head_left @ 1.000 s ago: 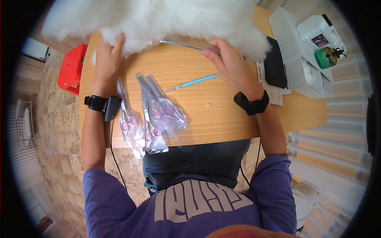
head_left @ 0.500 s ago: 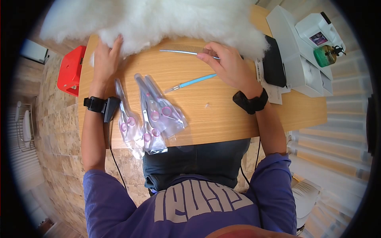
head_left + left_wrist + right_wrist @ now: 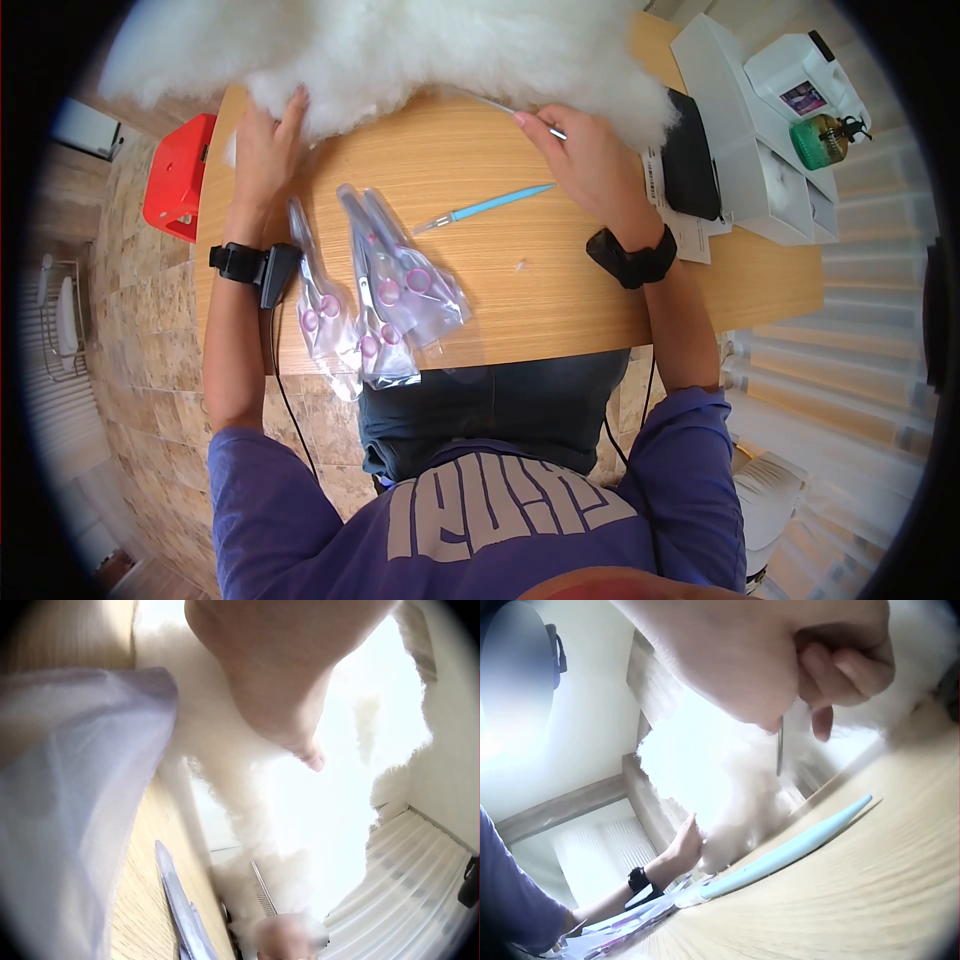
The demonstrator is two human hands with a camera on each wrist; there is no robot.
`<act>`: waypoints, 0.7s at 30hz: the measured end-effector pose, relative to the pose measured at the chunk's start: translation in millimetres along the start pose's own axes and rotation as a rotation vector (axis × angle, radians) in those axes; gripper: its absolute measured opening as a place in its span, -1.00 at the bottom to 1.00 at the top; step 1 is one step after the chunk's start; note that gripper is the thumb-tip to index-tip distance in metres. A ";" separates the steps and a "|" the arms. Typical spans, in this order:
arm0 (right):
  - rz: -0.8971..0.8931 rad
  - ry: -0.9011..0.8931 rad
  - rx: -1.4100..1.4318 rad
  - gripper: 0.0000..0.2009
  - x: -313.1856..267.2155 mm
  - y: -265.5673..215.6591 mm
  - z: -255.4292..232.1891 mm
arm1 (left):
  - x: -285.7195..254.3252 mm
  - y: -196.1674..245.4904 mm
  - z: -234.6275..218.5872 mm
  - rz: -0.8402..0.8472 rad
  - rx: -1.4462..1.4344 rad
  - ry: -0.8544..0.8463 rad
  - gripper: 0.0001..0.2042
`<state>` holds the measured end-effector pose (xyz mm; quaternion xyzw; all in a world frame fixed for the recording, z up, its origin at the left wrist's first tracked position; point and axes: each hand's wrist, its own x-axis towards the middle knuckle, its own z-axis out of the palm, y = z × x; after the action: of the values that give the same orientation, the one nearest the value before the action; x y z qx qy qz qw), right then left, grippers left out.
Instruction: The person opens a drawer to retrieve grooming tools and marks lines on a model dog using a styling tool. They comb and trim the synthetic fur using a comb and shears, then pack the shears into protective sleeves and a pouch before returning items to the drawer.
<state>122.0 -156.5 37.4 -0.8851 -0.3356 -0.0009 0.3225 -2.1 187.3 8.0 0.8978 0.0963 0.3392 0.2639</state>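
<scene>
A large mass of white fluffy fur fills the far side of the wooden table. My left hand rests against the fur's lower left edge, thumb extended, its other fingertips buried in the fluff. On the right, my right hand grips a metal comb by one end. The comb points left and away, its far end at the fur's lower edge. Its teeth show against the fur in the left wrist view, where the comb juts from the right hand. Curled fingers show in the right wrist view.
Several pink-ringed scissors in clear sleeves lie at the table's near left. A blue-handled knife-like tool lies mid-table. On the right are a black pouch, white drawers, a white jug and a green spray bottle. A red stool stands left.
The comb lay nearly level with its teeth showing; now it is turned, its far end pointing away into the fur's edge. The right hand has rotated with it; the left hand stays put.
</scene>
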 end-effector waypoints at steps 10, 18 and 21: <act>-0.130 -0.134 0.138 -0.58 1.1 8.9 3.8 | -1.0 -12.4 1.6 0.142 0.169 -0.024 -0.69; -0.220 -0.131 0.129 -0.51 2.6 9.1 5.6 | -0.9 -0.3 2.0 0.042 -0.003 0.034 -0.69; -0.251 -0.117 0.119 -0.51 1.5 8.4 3.7 | -0.8 2.2 0.9 0.047 0.008 0.023 -0.70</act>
<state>127.5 -158.3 30.0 -0.8141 -0.4612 0.0305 0.3517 -2.1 184.8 8.2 0.8968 0.0797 0.3553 0.2514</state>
